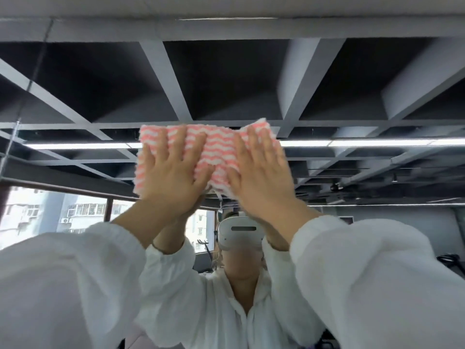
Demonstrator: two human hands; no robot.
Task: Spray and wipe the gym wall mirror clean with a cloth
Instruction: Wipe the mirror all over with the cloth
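Observation:
A pink-and-white zigzag cloth (216, 152) lies spread flat against the wall mirror (352, 172), high up near its top. My left hand (173, 172) presses on the cloth's left half with straight, spread fingers. My right hand (261, 172) presses on the right half the same way. Both arms reach upward in white sleeves. The mirror fills most of the view and reflects me, the ceiling beams and the strip lights. No spray bottle is in view.
The mirror's top edge runs under a pale ceiling strip (226, 23). A seam in the glass (15, 137) runs down the far left. Reflected windows (50, 212) and gym machines (450, 260) show behind me.

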